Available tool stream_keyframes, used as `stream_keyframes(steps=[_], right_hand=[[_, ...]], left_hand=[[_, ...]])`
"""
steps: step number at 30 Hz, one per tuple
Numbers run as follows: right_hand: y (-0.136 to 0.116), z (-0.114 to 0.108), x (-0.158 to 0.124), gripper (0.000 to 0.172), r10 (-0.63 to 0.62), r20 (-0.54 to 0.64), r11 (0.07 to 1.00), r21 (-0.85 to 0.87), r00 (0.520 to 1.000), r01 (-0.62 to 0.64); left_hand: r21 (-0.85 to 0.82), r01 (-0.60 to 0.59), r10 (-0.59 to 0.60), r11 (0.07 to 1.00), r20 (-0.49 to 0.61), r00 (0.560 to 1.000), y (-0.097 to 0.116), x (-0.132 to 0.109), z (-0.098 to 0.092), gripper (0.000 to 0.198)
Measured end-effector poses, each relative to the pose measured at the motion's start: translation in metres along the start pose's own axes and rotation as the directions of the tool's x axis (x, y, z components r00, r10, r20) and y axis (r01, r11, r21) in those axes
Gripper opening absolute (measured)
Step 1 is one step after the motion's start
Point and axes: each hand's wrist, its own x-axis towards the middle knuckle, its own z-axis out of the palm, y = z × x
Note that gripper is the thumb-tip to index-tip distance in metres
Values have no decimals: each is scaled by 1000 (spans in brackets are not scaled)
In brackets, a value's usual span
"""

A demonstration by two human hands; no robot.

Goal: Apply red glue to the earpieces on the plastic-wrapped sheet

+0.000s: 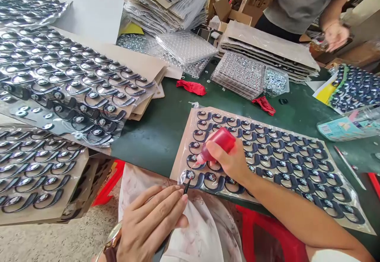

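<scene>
My right hand is wrapped round a red squeeze bottle, tilted with its thin nozzle pointing down and left. The nozzle tip is above the left edge of a cardboard sheet. Rows of dark curved pieces with round, shiny tops cover that sheet, with clear film around them. My left hand, fingers closed, grips a black pointed tool; most of it is hidden under the hand. The tool's tip is close to a dark piece at the sheet's near left corner.
More loaded sheets are stacked at the left, others at the back. Clear trays of small shiny parts and red cloth scraps lie behind my sheet. A plastic bottle lies at right. Another person stands across the green table.
</scene>
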Motion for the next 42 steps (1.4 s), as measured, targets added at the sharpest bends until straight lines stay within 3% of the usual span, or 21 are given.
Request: stream_keyframes(steps=[9,19,24,28,37,42], right_hand=[[11,1,-12,19,-246,105,922,-280,964,266],[7,3,-10,14,-378,141,805,-438,915,401],[5,2,-7,20,-477,112,712,-532,872,458],[5,2,-8,20,-469,108,726,-517,876,453],[8,1,-12,14,-380,154,823,-395,912,409],[5,1,-11,14,-367,29,858,-375,930,350]], left_hand=[[-22,53,-52,998,13,999,7,1,2,25],[-34,98,-94,995,88,992,10,-1,-1,26],[-26,62,-61,998,31,998,8,11,-5,21],[-3,27,-26,1000,49,998,6,20,-9,19],[-23,32,-30,999,84,996,4,14,-9,20],[0,-6,6,1000,127,992,0,10,-11,23]])
